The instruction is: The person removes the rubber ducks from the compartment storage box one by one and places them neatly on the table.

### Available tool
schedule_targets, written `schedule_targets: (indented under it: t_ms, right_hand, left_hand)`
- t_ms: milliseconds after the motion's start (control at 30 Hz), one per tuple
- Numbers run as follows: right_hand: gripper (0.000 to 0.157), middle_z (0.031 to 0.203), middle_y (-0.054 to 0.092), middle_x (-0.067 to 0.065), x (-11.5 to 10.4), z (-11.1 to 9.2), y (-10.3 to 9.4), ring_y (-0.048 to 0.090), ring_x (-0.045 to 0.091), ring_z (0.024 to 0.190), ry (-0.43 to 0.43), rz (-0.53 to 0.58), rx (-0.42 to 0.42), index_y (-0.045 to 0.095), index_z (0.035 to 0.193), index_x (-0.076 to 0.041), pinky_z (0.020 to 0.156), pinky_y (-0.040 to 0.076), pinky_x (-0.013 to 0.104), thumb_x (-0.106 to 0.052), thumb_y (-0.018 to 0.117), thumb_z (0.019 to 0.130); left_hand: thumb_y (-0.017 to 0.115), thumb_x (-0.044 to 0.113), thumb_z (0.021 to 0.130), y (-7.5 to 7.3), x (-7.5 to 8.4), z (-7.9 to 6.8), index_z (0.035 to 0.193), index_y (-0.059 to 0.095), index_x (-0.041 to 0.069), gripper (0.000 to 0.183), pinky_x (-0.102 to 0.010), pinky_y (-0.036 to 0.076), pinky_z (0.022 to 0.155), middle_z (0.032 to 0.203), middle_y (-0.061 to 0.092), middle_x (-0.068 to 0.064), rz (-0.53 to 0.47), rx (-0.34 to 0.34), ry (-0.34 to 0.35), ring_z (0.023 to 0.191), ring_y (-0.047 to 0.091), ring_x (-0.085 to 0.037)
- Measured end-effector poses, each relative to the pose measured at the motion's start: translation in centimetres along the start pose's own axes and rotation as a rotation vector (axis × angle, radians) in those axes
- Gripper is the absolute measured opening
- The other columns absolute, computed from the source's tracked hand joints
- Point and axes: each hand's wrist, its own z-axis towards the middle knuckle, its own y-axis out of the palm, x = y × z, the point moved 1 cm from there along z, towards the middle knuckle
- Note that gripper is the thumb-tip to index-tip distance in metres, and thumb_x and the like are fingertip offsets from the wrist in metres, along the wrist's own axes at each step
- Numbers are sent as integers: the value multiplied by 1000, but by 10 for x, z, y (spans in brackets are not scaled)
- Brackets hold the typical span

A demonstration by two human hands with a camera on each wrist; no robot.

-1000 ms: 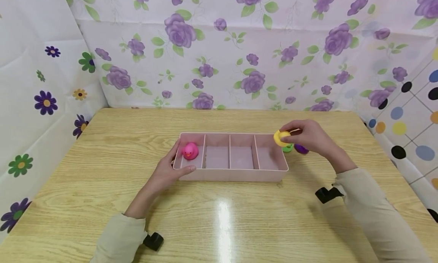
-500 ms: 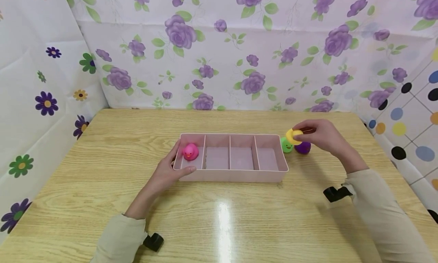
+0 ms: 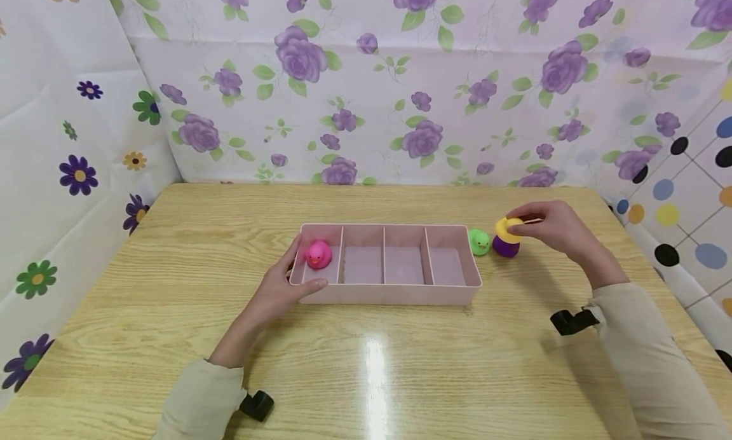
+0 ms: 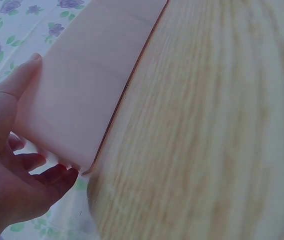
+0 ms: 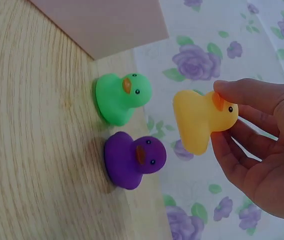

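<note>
Yellow rubber duck (image 5: 197,122) held up off tabletop (image 3: 171,268), R of pink 4-compt. box (image 3: 394,294). R hand (image 3: 551,224): grip clamped on duck's head, thumb vs. fingers. Green duck (image 5: 119,100) & purple duck (image 5: 129,162) upright on tabletop, side by side; green nearer box. L hand (image 3: 281,284): grip clamped on box's L end, thumb at front rim. Pink duck (image 3: 318,254) in leftmost compt.
</note>
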Motion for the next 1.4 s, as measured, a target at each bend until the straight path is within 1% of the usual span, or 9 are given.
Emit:
schedule_targets:
  t_ms: [67,267,367,633,933,1167,1400]
  right_hand:
    - [51,123,58,23,4,1,-1,56,35,110,18,5,1,62,124,3,84,50,41,-34,69,90]
    - [57,128,53,26,16,1,-5,50,39,116,45,-3,-20,59,128,4,93,43,55,-39,66,92]
    - [57,129,52,28,20,1,-7,48,41,117,50,-14,-20,57,130,5,95,41,57,-39,64,93]
    - [59,131,50,30,33,-2,-12,48,42,117,83,-4,-10,55,131,5,95,39,58,-40,62,94]
    - [62,134,48,30,48,-4,-14,46,43,120,121,55,-20,53,133,6,99,35,60,-40,63,93]
    - [56,133,49,29,64,-2,-10,47,39,118,133,80,-20,54,132,7,99,37,56,-33,65,94]
    - [57,133,50,28,74,-4,-6,48,37,116,153,93,-25,55,131,6,97,40,51,-34,67,92]
  left_hand:
    - [79,36,80,0,0,0,157,10,24,104,-57,27,108,159,17,-11,4,0,-1,141,22,-37]
    - [79,36,80,0,-1,0,157,10,23,104,-56,26,108,159,17,-10,9,5,0,142,21,-37]
    - [79,35,81,0,-1,1,157,10,24,104,-56,26,108,159,17,-10,4,6,0,142,21,-37]
    - [79,35,81,0,-1,0,157,10,25,103,-56,26,108,159,16,-11,4,3,-9,142,20,-37]
    - [79,36,81,0,0,0,157,10,24,104,-57,25,109,159,17,-10,8,3,-17,142,18,-36]
    - [78,35,81,1,0,-1,157,10,24,103,-56,26,108,159,17,-11,0,2,-10,142,18,-36]
    - [78,37,81,0,0,-1,157,10,24,103,-56,25,109,159,17,-12,0,2,-3,142,19,-37]
